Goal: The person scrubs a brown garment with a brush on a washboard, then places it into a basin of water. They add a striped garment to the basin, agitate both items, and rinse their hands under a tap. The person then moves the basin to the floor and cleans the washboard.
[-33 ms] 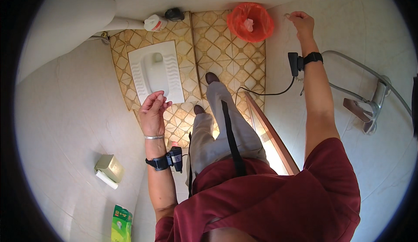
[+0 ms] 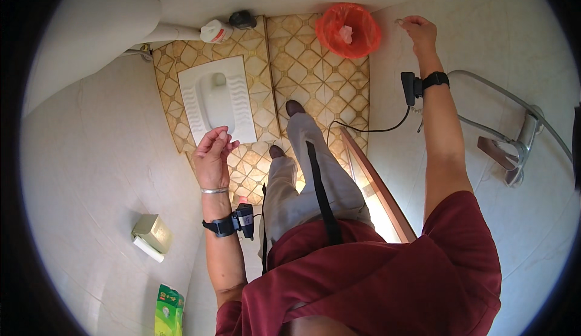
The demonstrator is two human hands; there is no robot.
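Note:
My left hand [image 2: 212, 151] is raised over the near edge of the white squat toilet [image 2: 248, 118], its thumb pressed against curled fingers. Whether anything is pinched there is hidden. At the far right my right arm is stretched out, and my right hand [image 2: 421, 32] is closed in a pinch near the wall. What it holds, if anything, is too small to name. Left of that hand stands a bin lined with a red plastic bag [image 2: 330, 30], and a crumpled pale tissue [image 2: 345, 34] lies inside it. Each wrist carries a strapped black device.
A chrome shower mixer [image 2: 514, 151] with a grey hose [image 2: 505, 85] is on the right wall. A white bottle [image 2: 215, 32] and a dark round object [image 2: 242, 19] stand at the back. A tissue holder [image 2: 152, 234] and a green package [image 2: 169, 312] are at the left. A floor step runs beside the toilet.

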